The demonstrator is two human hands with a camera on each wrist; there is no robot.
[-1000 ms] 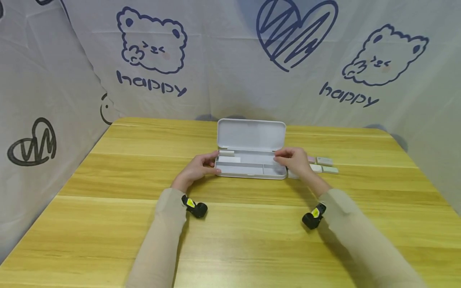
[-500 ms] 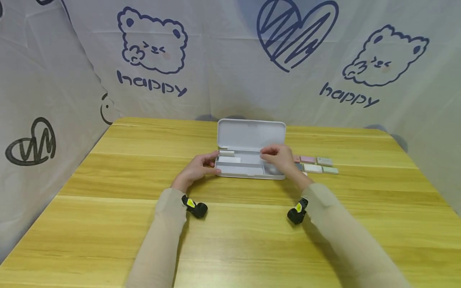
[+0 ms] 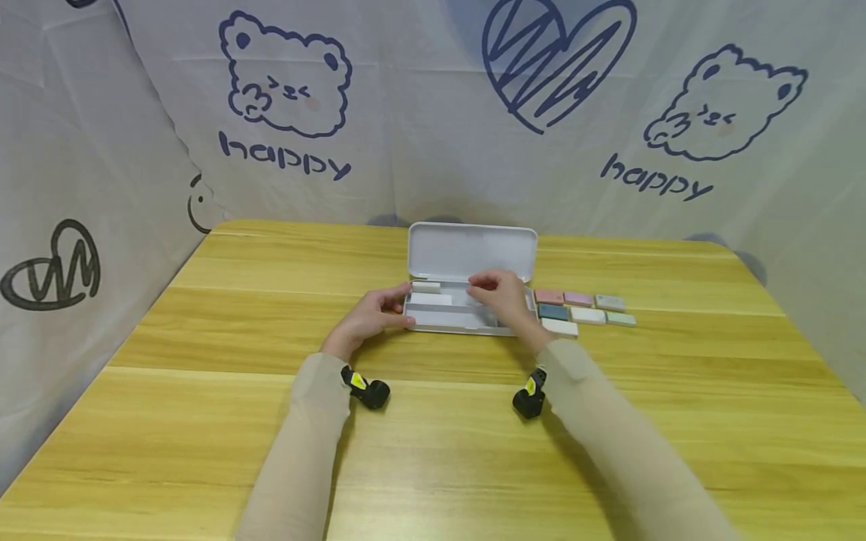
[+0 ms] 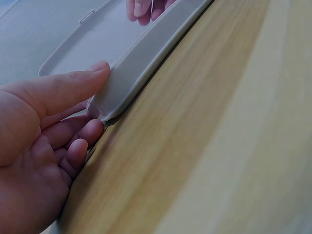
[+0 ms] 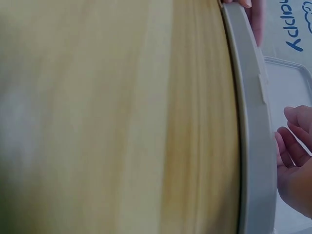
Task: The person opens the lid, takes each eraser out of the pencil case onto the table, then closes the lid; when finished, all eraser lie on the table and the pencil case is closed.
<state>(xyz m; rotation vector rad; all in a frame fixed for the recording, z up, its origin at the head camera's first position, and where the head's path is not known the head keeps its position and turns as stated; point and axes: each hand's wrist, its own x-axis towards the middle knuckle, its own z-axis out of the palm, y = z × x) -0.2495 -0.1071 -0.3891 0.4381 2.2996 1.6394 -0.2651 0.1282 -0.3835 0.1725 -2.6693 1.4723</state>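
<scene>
- Head: left hand (image 3: 368,321) grips the open white case (image 3: 440,328) at its left end; right hand (image 3: 504,295) over its back compartment, small blocks (image 3: 587,315) beside the case.
- Left wrist: thumb (image 4: 78,88) on the case's edge.
- Right wrist: right fingers (image 5: 293,146) bent; whether they hold anything, I cannot tell.

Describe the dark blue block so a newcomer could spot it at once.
On the wooden table, find the open white case. Small blocks lie to its right. The dark blue block, between the pink block and the white block nearest the camera, is the only dark one.
</scene>
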